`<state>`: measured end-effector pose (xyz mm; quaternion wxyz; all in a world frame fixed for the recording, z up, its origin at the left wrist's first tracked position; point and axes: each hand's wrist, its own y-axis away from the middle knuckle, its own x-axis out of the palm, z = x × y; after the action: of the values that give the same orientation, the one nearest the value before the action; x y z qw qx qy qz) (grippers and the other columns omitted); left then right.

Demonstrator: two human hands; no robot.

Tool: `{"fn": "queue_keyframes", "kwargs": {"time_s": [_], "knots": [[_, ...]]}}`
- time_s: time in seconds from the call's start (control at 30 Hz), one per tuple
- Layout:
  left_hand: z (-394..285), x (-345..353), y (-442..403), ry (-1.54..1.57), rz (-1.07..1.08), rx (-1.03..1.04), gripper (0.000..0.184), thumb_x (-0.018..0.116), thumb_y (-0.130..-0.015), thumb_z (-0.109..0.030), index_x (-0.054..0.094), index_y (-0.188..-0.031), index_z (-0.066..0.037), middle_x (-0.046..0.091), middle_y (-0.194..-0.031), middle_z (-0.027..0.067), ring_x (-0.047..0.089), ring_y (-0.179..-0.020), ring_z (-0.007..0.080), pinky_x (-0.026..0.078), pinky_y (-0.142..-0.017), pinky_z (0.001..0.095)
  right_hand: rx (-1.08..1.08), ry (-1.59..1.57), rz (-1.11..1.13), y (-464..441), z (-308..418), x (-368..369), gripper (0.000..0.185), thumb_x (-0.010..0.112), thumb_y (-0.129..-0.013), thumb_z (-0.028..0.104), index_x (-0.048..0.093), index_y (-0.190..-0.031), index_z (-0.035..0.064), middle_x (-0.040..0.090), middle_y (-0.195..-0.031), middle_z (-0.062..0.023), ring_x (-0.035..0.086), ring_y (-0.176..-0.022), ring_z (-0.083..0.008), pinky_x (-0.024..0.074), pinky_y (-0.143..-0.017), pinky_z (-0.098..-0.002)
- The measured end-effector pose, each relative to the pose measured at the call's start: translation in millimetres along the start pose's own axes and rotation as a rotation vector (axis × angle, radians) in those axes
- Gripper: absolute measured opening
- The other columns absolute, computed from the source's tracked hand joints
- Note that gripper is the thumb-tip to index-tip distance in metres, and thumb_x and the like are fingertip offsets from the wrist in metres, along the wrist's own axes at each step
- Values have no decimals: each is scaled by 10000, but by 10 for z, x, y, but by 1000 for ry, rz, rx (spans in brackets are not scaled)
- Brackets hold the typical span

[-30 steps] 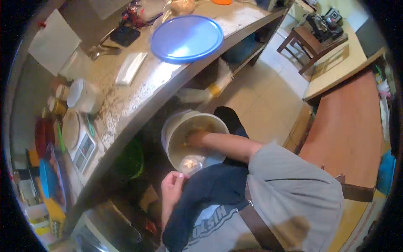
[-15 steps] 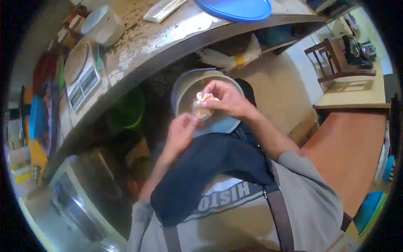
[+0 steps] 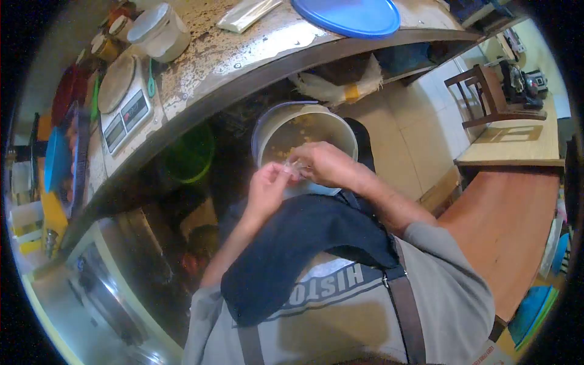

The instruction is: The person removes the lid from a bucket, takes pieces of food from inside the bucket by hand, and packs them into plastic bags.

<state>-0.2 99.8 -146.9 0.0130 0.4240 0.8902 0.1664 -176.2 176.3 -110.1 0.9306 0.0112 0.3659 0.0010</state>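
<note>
A small clear plastic bag (image 3: 294,170) is pinched between my two hands, over the near rim of a pale bucket (image 3: 348,131). My left hand (image 3: 266,190) is closed, its thumb and fingertips gripping the bag from the left. From the right, my right hand (image 3: 328,163) is also closed on it, back of the hand upward, covering part of the bag. What the bag contains, if anything, is hidden by my fingers. Small yellowish-brown bits (image 3: 302,131) lie inside the bucket, which stands just in front of my lap.
Beyond the bucket runs a worn counter (image 3: 201,67) with a digital scale (image 3: 126,121), a white tub (image 3: 159,33), plastic packets (image 3: 249,13) and a blue lid (image 3: 350,15). A green bucket (image 3: 193,161) stands underneath. On the right are a wooden bench (image 3: 496,231) and chair (image 3: 486,97).
My right hand has moved down toward my left and turned over the bag. The tan contents that showed through the bag are no longer visible there. The view has shifted slightly.
</note>
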Motion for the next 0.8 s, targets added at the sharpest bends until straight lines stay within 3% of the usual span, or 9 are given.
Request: {"fn": "queue_keyframes", "kwargs": {"time_s": [0.27,0.37,0.5,0.57,0.63,0.67,0.73,0.77,0.8], "knots": [[-82,-18,29,-79,-10,-26,141,548,-921,-139,585,-867,-13,671,-831,85,623,-774,133,492,-746,271,-55,-88,66,-93,122,-224,326,618,-719,-6,582,-1035,64,616,-1007,-147,573,-998,-341,473,-843,-417],[-120,-61,9,-110,6,-5,148,546,-926,-149,583,-865,-19,668,-824,83,618,-764,134,489,-750,273,-91,16,-50,-137,85,-217,345,633,-709,-3,575,-1040,71,601,-1044,-141,571,-1004,-339,474,-852,-411],[-304,-171,-40,-96,0,28,138,568,-905,-136,613,-852,-17,665,-820,69,608,-759,127,476,-756,267,-119,-56,-28,-33,242,-471,281,661,-708,35,595,-979,72,581,-1125,-135,561,-1033,-345,474,-858,-403],[-479,-239,-56,-84,37,45,137,572,-900,-133,622,-844,-18,663,-821,63,604,-766,123,471,-760,265,-370,398,-136,-5,233,-542,198,691,-718,94,609,-896,64,553,-1206,-132,555,-1060,-333,483,-834,-404],[-630,-291,-80,-74,39,82,137,575,-894,-123,632,-818,-24,655,-809,46,592,-771,112,460,-767,257,-351,300,-97,-63,246,-628,169,694,-726,113,607,-860,59,558,-1205,-139,564,-1053,-332,487,-824,-407],[-699,-317,-102,-46,28,127,146,572,-902,-157,624,-868,-26,647,-895,66,582,-838,123,448,-807,272,-340,201,-47,-115,285,-698,152,698,-735,132,604,-825,54,563,-1204,-146,572,-1046,-330,491,-814,-409],[-596,-487,-345,94,5,427,262,567,-917,-284,580,-1007,-38,606,-1061,83,558,-958,145,429,-873,316,-342,13,-65,-204,475,-900,150,692,-751,127,585,-812,41,589,-1152,-170,596,-1001,-335,496,-799,-401],[-767,-437,-335,218,83,414,471,540,-913,-425,490,-1194,-51,533,-1213,89,508,-1101,182,394,-955,365,-368,-69,-42,-265,602,-1043,147,685,-756,116,577,-810,32,597,-1131,-181,605,-988,-333,494,-803,-390],[-876,-381,-355,207,92,427,471,540,-913,-425,490,-1194,-51,533,-1213,89,508,-1101,182,394,-955,365,-395,-150,-17,-325,679,-1152,144,678,-761,106,570,-808,23,604,-1111,-192,613,-975,-331,492,-806,-380]]}}
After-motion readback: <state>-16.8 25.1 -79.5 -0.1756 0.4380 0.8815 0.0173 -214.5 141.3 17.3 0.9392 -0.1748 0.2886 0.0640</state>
